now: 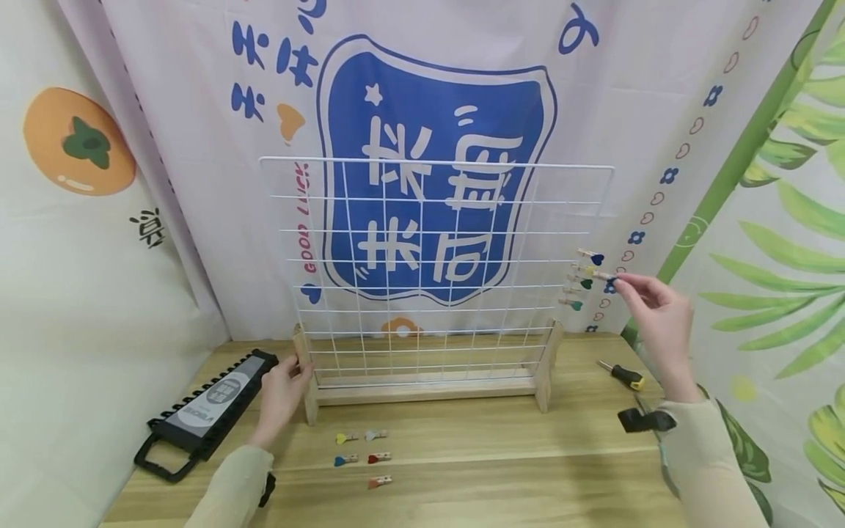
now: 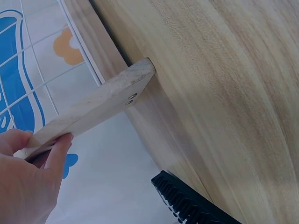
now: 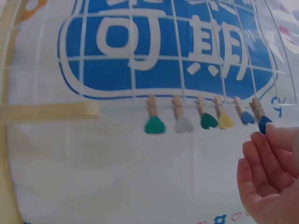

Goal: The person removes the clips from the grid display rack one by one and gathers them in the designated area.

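A white wire grid panel (image 1: 422, 260) stands upright in a wooden stand (image 1: 425, 393). My right hand (image 1: 656, 315) is at the panel's right edge, thumb and fingertips pinching a small wooden clothespin (image 3: 257, 108) with a dark blue heart. Beside it, a row of clothespins hangs along that edge: a blue heart (image 3: 247, 118), a yellow heart (image 3: 226, 120), a dark green heart (image 3: 209, 121), a white heart (image 3: 183, 125) and a green heart (image 3: 154, 125). On the other side, my left hand (image 1: 284, 389) grips the stand's left post (image 2: 93, 105) between thumb and fingers.
Several heart clothespins lie on the table in front of the stand, among them a yellow one (image 1: 346, 438) and a red one (image 1: 379, 458). A black toolholder (image 1: 211, 403) lies at left. At right lies a screwdriver (image 1: 623, 375). Printed curtains (image 1: 614, 110) hang behind.
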